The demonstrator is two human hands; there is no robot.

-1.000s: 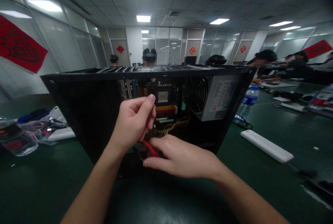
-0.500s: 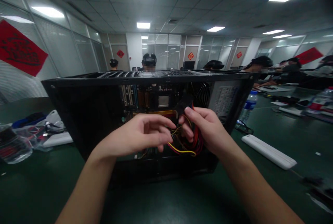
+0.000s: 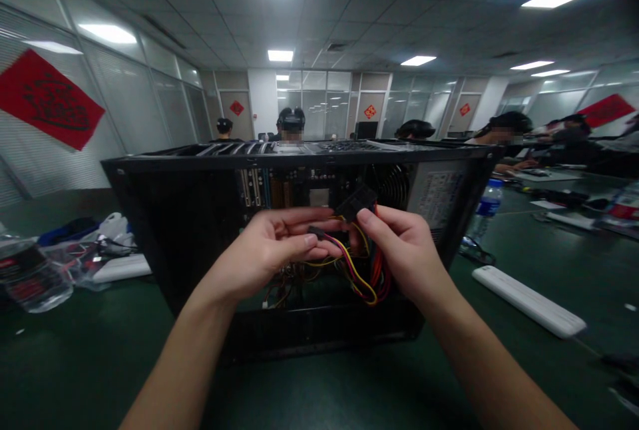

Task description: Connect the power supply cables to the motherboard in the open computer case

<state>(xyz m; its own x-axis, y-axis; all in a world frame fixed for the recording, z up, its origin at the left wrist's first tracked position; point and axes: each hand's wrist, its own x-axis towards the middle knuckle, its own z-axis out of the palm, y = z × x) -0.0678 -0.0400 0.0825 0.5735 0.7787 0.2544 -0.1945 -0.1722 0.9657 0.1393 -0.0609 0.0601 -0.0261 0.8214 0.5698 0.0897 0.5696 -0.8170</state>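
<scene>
An open black computer case (image 3: 279,333) lies before me with its inner parts showing. My left hand (image 3: 272,247) pinches a small black cable connector (image 3: 316,233) between thumb and fingers; yellow, red and dark wires run from it. In my right hand (image 3: 399,237) is a wider black power connector (image 3: 358,202), gripped together with a bundle of coloured cables (image 3: 378,273) hanging below. Behind the hands are the motherboard (image 3: 319,197), a round fan grille (image 3: 392,184) and the labelled power supply (image 3: 435,194). My fingers hide part of the board and wiring.
On the green table (image 3: 344,393), a white bar-shaped object (image 3: 526,300) and a water bottle (image 3: 488,207) stand to the right. At left lie a large plastic bottle (image 3: 32,277), plastic bags and another white bar (image 3: 122,269). Several people sit beyond the case.
My left hand has closed on the small connector and lifted its wires toward the right hand. The right hand keeps its hold on the wider connector. The view has shifted slightly.
</scene>
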